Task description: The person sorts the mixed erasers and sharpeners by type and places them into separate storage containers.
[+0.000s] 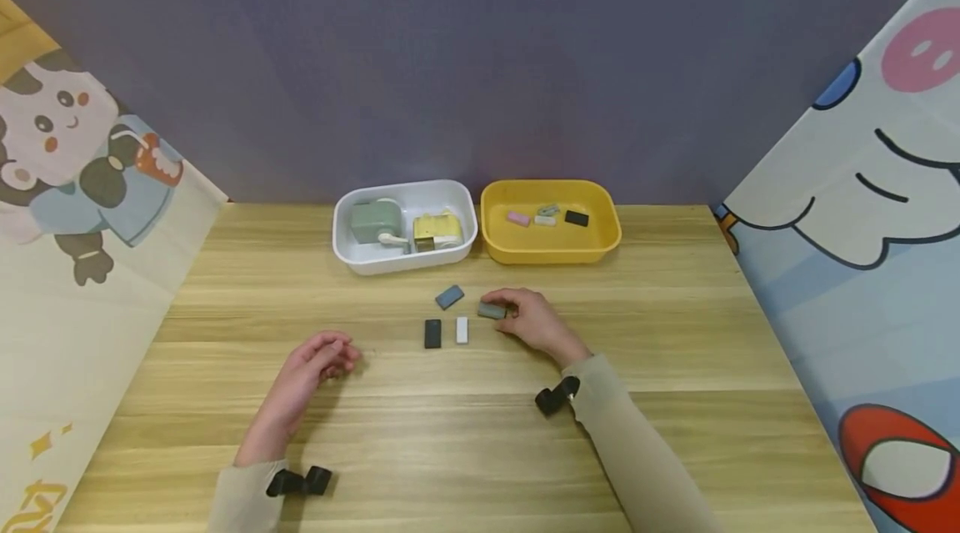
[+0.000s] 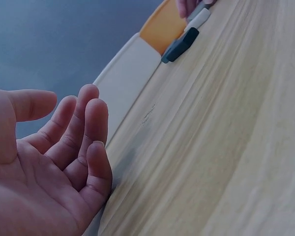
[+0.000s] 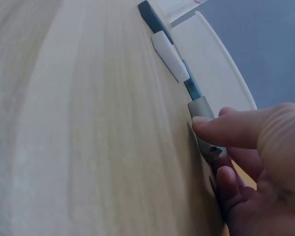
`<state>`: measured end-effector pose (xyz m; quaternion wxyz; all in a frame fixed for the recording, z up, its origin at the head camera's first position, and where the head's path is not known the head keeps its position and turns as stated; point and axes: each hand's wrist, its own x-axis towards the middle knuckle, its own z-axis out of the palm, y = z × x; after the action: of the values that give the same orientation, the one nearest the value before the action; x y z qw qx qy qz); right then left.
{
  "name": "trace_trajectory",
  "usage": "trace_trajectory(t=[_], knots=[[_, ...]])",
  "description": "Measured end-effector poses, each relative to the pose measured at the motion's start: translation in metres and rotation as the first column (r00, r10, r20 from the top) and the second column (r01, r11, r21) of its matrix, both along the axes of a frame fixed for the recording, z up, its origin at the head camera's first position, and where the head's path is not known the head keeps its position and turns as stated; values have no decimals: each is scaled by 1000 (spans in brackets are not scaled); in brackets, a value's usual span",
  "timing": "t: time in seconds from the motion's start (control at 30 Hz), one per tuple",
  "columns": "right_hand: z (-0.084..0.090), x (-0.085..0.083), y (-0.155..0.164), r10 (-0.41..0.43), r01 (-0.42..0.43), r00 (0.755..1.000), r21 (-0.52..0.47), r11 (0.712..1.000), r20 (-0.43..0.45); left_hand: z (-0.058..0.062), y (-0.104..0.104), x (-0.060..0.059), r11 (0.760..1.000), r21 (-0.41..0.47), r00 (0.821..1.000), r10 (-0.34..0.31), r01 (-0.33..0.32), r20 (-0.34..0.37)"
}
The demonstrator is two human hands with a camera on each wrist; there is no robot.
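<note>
The right hand [image 1: 528,318] is pinching a grey eraser [image 1: 492,310] between thumb and fingers, low on the wooden worktop [image 1: 675,349] in front of the yellow tray [image 1: 551,245]. Just beside it are lying a white eraser [image 1: 462,330], a black eraser [image 1: 432,334] and a blue-grey eraser [image 1: 449,296]. The left hand [image 1: 311,366] is resting on the worktop, fingers loosely curled, holding nothing.

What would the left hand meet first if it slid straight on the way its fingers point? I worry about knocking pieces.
Probably the black piece; the left hand points right and slightly up toward it, though the line is uncertain.
</note>
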<state>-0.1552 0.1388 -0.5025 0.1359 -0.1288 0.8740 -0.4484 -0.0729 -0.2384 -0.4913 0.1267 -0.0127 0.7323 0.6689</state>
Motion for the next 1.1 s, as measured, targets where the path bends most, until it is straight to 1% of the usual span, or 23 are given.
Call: trace_trajectory(t=[0.13, 0.27, 0.33, 0.43, 0.57, 0.7, 0.93, 1.1], knots=[[0, 0, 0, -26, 26, 1000, -1, 1000, -7, -1, -5, -1, 1000, -4, 1000, 3, -3, -7], [-4, 0, 1, -47, 47, 998, -16, 999, -36, 0, -10, -1, 1000, 0, 1000, 16, -16, -15], [-5, 0, 1, -51, 50, 997, -23, 999, -51, 1, -12, 0, 1000, 1, 1000, 20, -20, -17], [-5, 1, 2, -56, 55, 997, -32, 998, -50, 1, -14, 0, 1000, 8, 1000, 24, -24, -17], [-4, 2, 2, -64, 62, 996, -40, 997, -55, 1, -15, 1, 1000, 10, 1000, 15, -15, -24], [-4, 2, 3, -67, 63, 995, -47, 997, -78, 2, -15, 1, 1000, 9, 999, 18, -18, -31], [-3, 3, 5, -95, 91, 994, -67, 994, -55, 2, -15, 1, 1000, 18, 999, 22, -22, -37], [0, 3, 8, -108, 103, 993, -78, 992, -54, 4, -10, 2, 999, 38, 999, 24, -22, -40]])
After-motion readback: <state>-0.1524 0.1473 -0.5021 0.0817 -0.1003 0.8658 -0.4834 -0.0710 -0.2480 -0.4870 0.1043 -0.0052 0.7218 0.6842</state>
